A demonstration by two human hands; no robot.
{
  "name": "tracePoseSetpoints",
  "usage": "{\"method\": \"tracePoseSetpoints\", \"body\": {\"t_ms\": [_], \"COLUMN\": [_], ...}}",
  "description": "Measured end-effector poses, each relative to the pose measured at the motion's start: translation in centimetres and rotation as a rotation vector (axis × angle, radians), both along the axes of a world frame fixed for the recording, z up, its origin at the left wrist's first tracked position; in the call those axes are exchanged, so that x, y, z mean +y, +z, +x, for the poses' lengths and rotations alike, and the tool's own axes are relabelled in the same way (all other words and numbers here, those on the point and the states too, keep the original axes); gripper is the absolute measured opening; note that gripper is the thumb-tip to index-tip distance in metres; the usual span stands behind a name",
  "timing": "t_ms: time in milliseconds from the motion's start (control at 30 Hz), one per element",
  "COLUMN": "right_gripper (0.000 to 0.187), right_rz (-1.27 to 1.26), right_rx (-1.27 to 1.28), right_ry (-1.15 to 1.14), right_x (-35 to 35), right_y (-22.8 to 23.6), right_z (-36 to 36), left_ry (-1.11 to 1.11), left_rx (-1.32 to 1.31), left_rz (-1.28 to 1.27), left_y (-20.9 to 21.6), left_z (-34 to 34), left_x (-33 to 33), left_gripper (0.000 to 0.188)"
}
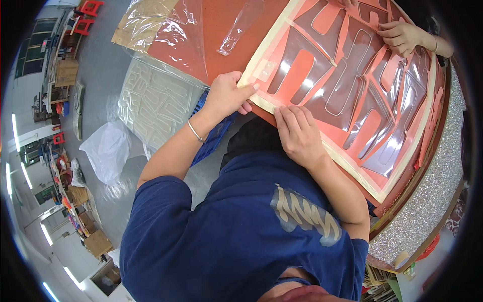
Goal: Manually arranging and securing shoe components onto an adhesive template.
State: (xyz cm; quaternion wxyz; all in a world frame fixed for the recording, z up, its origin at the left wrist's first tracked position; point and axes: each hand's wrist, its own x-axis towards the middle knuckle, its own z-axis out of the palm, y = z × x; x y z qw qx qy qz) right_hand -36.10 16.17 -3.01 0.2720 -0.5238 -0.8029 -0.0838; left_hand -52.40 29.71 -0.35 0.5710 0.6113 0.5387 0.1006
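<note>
A large coral-pink sheet [301, 68] with a cream tape border lies on the red-brown worktop. Clear plastic pieces [338, 83] with long rounded cutouts cover much of it. At the sheet's left corner, my left hand [226, 95] pinches the border, thumb on top and fingers partly underneath. My right hand [301, 135] holds the near edge, a little right of that corner, with its fingertips pressed together on the tape. Across the sheet, another person's hand [400, 38] touches the plastic pieces. A second hand [347, 2] shows only partly at the top edge.
Clear film [176, 25] and a narrow clear strip [241, 27] lie on the worktop [221, 60]. Left and below are a stack of clear cut-out sheets [156, 103], a blue crate [214, 136] and a white plastic bag [106, 151]. A glittery silver surface [422, 216] curves along the right.
</note>
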Motion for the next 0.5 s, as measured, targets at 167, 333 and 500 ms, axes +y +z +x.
{"method": "tracePoseSetpoints", "body": {"t_ms": [167,333,500], "right_gripper": [0.035,0.041,0.033], "right_rz": [-0.015,-0.029,0.048], "right_rx": [-0.024,0.003,0.037], "right_ry": [0.001,0.009,-0.003], "right_x": [-0.12,-0.34,-0.06], "right_y": [-0.03,-0.07,0.32], "right_z": [0.13,-0.13,0.01], "left_ry": [0.013,0.037,0.019], "left_rx": [-0.044,-0.106,-0.083], "left_rz": [0.003,-0.016,0.064], "left_y": [-0.17,-0.53,-0.6], "left_z": [0.11,-0.24,-0.21], "left_x": [-0.18,-0.31,-0.63], "left_gripper": [0.027,0.026,0.03]}}
